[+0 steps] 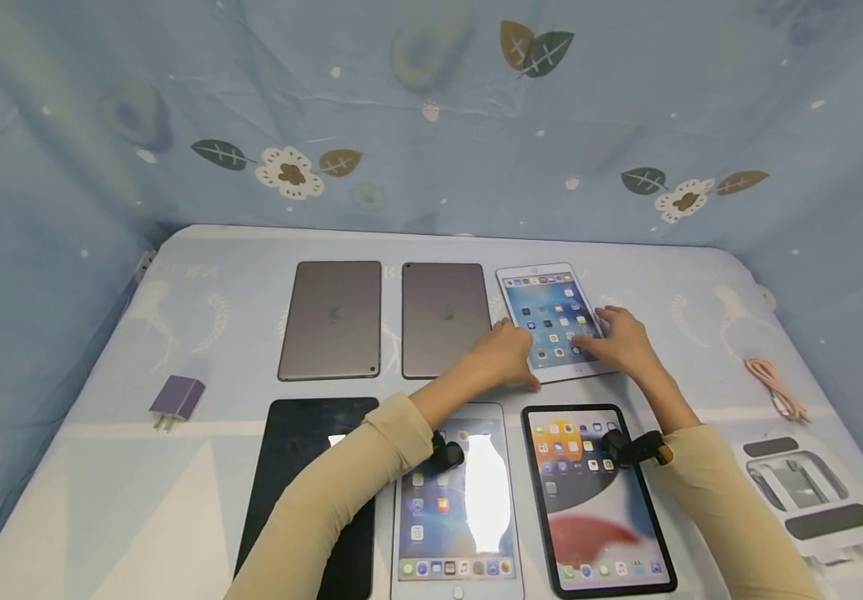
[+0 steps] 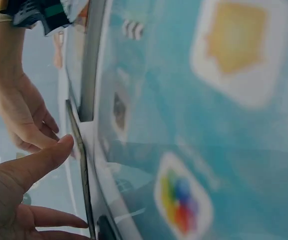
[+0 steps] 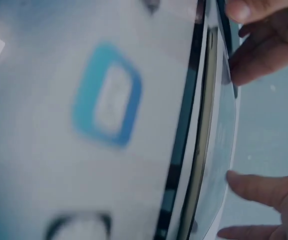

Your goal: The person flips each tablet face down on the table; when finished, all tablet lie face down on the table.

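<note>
A white tablet [image 1: 547, 312] with a lit screen of app icons lies slightly turned in the back row, at the right. Both hands are at its sides. My left hand [image 1: 504, 354] is by its left edge, fingers toward the far side and thumb near its lower left corner. Over the screen's right part reaches the thumb of my right hand [image 1: 626, 340], with the other fingers near the right edge. The left wrist view shows the left hand [image 2: 24, 185] with thumb and fingers spread. In the right wrist view, the right hand [image 3: 278, 200] has its digits apart.
Two grey tablets [image 1: 333, 321] lie face down at the back. In front are a black tablet [image 1: 303, 467], a lit white tablet [image 1: 457, 500] and a black-framed tablet [image 1: 599, 508]. A purple charger [image 1: 178, 397] sits left; a pink cable [image 1: 775, 387] and a white stand [image 1: 814, 492] lie right.
</note>
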A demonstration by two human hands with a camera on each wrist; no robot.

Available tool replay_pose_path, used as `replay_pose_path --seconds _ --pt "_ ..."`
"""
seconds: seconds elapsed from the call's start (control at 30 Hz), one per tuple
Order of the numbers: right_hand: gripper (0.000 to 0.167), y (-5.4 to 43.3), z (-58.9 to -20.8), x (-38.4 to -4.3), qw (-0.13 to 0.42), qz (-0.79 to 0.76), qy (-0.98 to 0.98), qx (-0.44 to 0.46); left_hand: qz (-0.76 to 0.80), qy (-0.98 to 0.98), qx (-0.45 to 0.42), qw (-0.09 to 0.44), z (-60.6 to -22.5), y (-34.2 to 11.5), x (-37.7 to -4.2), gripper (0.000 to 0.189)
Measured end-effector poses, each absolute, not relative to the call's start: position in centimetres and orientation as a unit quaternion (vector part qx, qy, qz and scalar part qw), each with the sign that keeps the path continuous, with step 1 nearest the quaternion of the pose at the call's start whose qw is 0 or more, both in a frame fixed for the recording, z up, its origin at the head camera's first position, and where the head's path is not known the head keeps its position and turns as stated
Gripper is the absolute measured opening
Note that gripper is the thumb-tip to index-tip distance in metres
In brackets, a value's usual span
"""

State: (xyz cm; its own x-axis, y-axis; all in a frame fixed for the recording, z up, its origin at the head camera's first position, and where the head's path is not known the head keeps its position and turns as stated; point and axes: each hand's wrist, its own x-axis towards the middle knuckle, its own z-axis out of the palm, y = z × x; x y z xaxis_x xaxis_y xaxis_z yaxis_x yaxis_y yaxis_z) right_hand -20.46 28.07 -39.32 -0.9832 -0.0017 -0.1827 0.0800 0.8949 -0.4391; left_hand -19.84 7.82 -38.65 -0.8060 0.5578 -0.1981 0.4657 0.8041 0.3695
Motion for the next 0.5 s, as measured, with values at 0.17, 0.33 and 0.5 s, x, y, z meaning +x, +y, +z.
replay_pose_path --seconds 0.17,0.33,0.5 --pt "0.075 29.2 -39.4 -20.6 0.110 -0.210 0.971 0.043 0.110 0.949 0.257 0.143 -38.8 9.0 -19.9 0.044" --pt "0.069 29.3 -39.6 -20.7 0.118 -0.285 0.947 0.086 0.096 0.951 0.255 0.147 -38.9 9.6 -20.1 0.040" --pt "0.056 29.0 -40.1 -20.3 0.097 -0.410 0.896 0.144 0.093 0.949 0.268 0.141 -39.2 9.1 -20.0 0.040"
